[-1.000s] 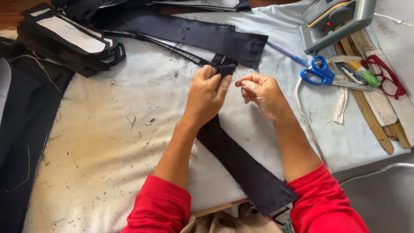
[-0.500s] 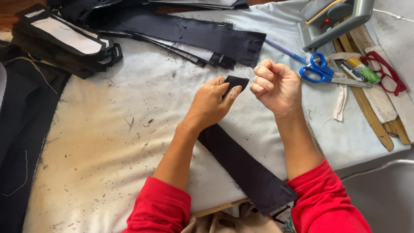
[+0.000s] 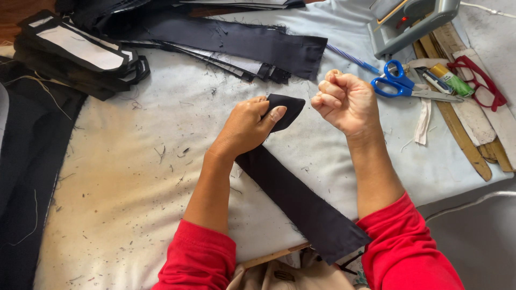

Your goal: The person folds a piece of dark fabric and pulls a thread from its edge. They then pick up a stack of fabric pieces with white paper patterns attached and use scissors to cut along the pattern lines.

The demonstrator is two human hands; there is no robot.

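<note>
Black strip [image 3: 301, 198]: diagonal, far end upper-left

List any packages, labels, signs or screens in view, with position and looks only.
Small tube or stick: far right by the blue scissors, lying flat, yellow cap end, green label.
Grey device: top right corner, boxy, small red spot; no readable screen.
No signs visible.

Padded table [image 3: 134, 215] w/ black strip [image 3: 301, 198], scissors [image 3: 400, 86], stacked pieces [image 3: 80, 53]
</note>
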